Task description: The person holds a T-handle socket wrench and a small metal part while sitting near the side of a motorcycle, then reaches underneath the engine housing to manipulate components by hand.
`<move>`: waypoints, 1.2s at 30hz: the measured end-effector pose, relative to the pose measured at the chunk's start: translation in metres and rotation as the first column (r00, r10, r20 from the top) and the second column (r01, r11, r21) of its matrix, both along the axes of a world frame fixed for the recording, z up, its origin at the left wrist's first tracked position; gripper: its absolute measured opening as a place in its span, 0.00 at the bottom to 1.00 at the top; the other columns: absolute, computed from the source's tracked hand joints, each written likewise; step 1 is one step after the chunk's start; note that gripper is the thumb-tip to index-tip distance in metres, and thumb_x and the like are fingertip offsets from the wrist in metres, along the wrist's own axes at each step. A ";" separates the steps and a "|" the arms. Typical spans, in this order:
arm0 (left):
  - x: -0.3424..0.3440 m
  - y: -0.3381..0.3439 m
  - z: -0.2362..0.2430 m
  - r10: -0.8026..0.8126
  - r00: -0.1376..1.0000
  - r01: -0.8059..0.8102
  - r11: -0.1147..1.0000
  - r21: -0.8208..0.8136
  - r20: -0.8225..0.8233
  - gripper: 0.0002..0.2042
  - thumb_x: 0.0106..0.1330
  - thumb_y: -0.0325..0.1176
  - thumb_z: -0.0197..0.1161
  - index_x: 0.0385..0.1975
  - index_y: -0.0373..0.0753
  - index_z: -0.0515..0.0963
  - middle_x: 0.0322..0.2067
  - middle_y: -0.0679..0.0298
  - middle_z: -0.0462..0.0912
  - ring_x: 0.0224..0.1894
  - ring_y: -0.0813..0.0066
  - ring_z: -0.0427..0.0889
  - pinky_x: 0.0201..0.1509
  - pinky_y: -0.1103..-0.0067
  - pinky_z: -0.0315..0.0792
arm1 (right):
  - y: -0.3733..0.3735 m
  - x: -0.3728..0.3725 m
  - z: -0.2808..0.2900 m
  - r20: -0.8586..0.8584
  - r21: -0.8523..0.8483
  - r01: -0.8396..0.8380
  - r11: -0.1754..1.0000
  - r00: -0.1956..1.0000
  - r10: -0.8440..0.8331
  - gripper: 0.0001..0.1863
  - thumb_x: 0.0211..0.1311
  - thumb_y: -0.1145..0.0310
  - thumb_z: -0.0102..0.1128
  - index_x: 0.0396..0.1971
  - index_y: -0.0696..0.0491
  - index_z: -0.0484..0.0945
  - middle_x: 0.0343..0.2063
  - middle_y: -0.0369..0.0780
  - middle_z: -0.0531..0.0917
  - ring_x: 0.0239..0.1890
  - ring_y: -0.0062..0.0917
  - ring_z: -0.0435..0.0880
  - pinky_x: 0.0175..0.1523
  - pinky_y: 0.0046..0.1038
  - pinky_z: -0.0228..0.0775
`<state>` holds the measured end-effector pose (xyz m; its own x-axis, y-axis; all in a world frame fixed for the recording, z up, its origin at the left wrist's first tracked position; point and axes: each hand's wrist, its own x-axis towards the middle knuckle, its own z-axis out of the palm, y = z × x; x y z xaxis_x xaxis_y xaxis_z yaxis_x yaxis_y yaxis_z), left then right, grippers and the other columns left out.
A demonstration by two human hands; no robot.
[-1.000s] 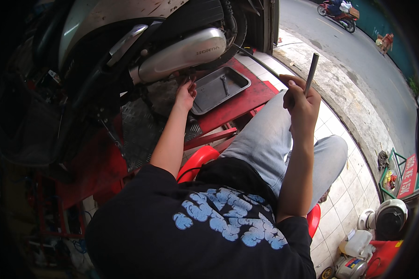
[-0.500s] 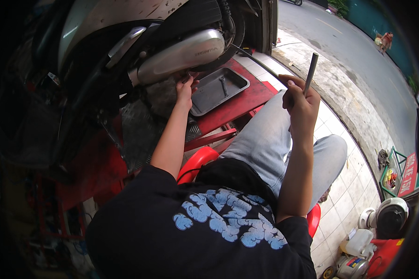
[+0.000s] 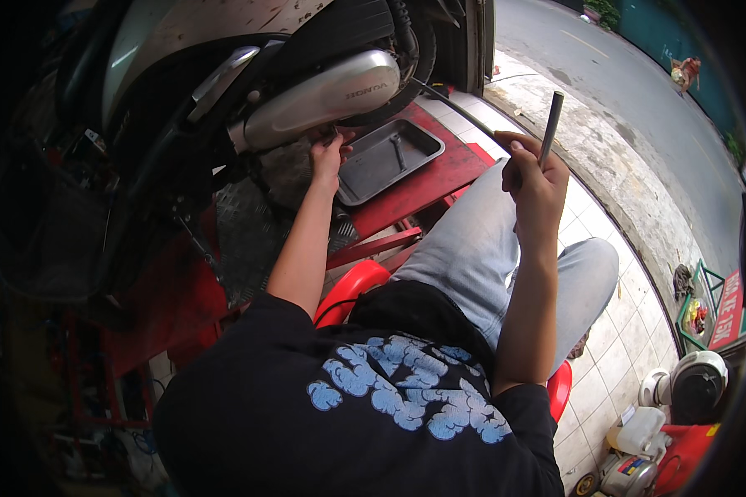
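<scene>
A scooter with a silver engine cover (image 3: 331, 95) stands at the upper left. My left hand (image 3: 329, 157) reaches under the cover's lower edge, fingers bent together. What they hold, if anything, is too small and dark to make out. My right hand (image 3: 536, 174) is raised over my right leg, closed round a T-handle wrench. The wrench's bar handle (image 3: 552, 131) sticks up out of the fist, and a long dark shaft runs from the hand toward the scooter's rear wheel (image 3: 425, 58). Beside my left hand lies a dark metal tray (image 3: 358, 180) with a small tool (image 3: 399, 152) in it.
The tray rests on a red lift platform (image 3: 456, 161). A red plastic stool (image 3: 352, 286) is under me. White floor tiles (image 3: 609, 348) run along the right, with a street beyond the kerb. Canisters and a white jug (image 3: 638, 432) stand at the lower right.
My left hand has shifted very slightly left under the cover. My right hand keeps its grip on the wrench, almost still. A person out on the street has moved a little.
</scene>
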<state>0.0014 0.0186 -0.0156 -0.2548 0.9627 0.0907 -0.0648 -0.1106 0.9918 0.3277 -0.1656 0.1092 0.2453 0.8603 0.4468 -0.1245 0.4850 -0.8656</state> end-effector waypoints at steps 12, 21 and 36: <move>0.003 0.001 -0.004 0.020 0.998 -0.015 0.997 0.072 -0.065 0.08 0.71 0.39 0.55 0.39 0.47 0.81 0.41 0.74 0.85 0.30 0.89 0.74 0.33 0.86 0.66 | 0.000 0.000 0.000 -0.006 -0.003 -0.006 1.000 1.000 0.006 0.13 0.65 0.73 0.51 0.38 0.64 0.82 0.14 0.33 0.72 0.16 0.13 0.69 0.23 0.18 0.59; 0.001 0.006 -0.004 0.034 0.999 -0.032 0.998 0.058 -0.042 0.08 0.71 0.39 0.55 0.38 0.48 0.81 0.41 0.74 0.85 0.31 0.89 0.73 0.32 0.85 0.65 | -0.001 -0.001 0.001 -0.014 0.012 -0.001 1.000 1.000 0.001 0.13 0.65 0.73 0.51 0.38 0.65 0.82 0.13 0.32 0.72 0.16 0.13 0.69 0.22 0.17 0.59; 0.026 0.019 0.001 0.205 0.978 -0.206 0.978 0.026 0.035 0.15 0.74 0.46 0.50 0.34 0.44 0.79 0.38 0.71 0.86 0.27 0.85 0.78 0.26 0.84 0.66 | -0.002 0.000 0.001 -0.011 0.024 -0.019 1.000 1.000 0.020 0.13 0.65 0.73 0.51 0.38 0.65 0.82 0.13 0.32 0.72 0.15 0.13 0.68 0.22 0.17 0.59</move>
<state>0.0278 0.0373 -0.0145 -0.4502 0.8866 0.1066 -0.0697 -0.1540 0.9856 0.3276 -0.1678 0.1104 0.2337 0.8539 0.4650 -0.1436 0.5033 -0.8521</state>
